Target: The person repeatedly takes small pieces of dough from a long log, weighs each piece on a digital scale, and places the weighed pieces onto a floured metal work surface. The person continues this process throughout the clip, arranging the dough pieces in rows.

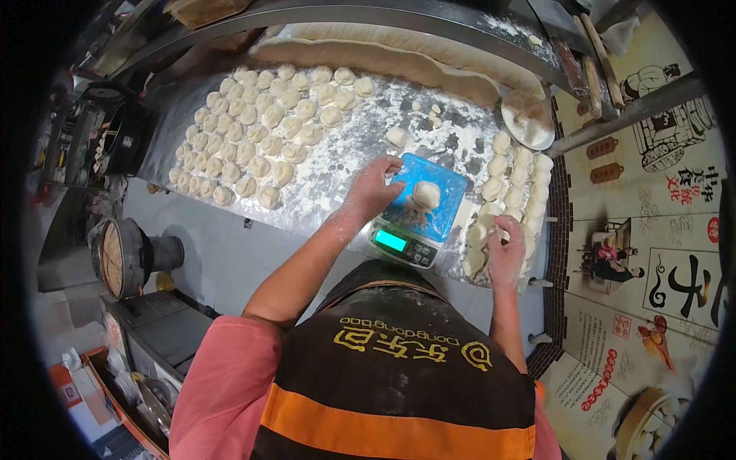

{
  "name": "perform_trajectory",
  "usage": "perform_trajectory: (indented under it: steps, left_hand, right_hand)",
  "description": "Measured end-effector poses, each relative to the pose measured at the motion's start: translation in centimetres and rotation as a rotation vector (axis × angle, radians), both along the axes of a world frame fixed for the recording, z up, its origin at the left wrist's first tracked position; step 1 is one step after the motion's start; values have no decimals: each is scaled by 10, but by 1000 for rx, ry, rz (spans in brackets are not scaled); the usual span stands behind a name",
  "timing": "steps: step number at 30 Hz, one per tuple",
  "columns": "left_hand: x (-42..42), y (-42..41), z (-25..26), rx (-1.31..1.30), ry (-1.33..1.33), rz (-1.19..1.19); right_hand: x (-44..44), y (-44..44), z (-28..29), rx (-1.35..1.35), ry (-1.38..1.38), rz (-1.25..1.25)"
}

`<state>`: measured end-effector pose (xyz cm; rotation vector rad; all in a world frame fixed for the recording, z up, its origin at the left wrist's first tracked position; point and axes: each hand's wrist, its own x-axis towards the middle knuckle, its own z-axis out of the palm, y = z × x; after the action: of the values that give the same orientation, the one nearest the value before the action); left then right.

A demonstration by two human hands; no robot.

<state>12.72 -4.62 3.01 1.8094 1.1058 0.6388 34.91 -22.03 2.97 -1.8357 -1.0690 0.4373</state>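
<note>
A piece of dough lies on the blue plate of a digital kitchen scale with a lit green display. My left hand is at the plate's left edge, fingers curled; whether it holds anything cannot be told. At the right, my right hand has its thumb and fingers around the edge of a dough piece in the nearest row. Another dough lump sits on the floured metal table just beyond the scale. Small dough scraps lie farther back.
Many rounded dough pieces stand in rows on the table's left. Several dough rows line its right end, below a floury round dish. A metal shelf edge crosses above the back, with rolling pins at its right.
</note>
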Motion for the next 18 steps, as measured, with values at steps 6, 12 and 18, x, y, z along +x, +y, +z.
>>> perform_trajectory:
  steps: [6,12,18]
  left_hand:
    - [11,-14,8,3,16,4]
    - [26,-17,7,88,136,-62]
    - [47,-20,-1,474,470,-257]
  right_hand:
    - [9,-13,14,-37,60,-30]
    - [16,-30,2,-80,16,-20]
    - [19,-34,-12,-47,41,24]
